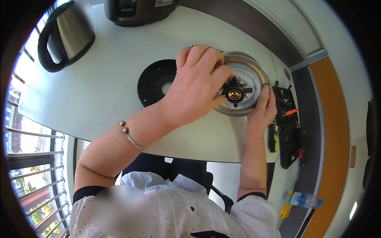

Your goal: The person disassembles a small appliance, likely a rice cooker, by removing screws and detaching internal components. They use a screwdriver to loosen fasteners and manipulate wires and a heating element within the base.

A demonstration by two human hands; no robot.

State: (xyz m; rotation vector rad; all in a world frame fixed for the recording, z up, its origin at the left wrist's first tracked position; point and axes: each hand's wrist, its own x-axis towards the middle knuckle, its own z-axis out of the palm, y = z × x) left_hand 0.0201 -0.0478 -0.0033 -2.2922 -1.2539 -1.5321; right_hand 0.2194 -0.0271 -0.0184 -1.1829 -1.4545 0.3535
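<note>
A round metal kettle body [260, 79] with its underside up shows a shiny inner plate and a black connector [235, 94] with a gold-coloured centre. My right hand [264, 104] grips its rim from the right, thumb on top. My left hand [200, 81] reaches across the near-left side of the kettle body, its fingers bent and closed beside the connector. What those fingertips hold, if anything, is hidden. A small red bit shows next to them. Partly under my left hand lies a flat black round cover [152, 81] with a hole in its middle.
A steel kettle [75, 33] with a black handle stands at the far left, and a dark appliance [139, 12] at the back. An open black tool case [287, 127] with tools lies at the right. Below it is a plastic bottle [301, 199]. The white table [107, 99] curves in front.
</note>
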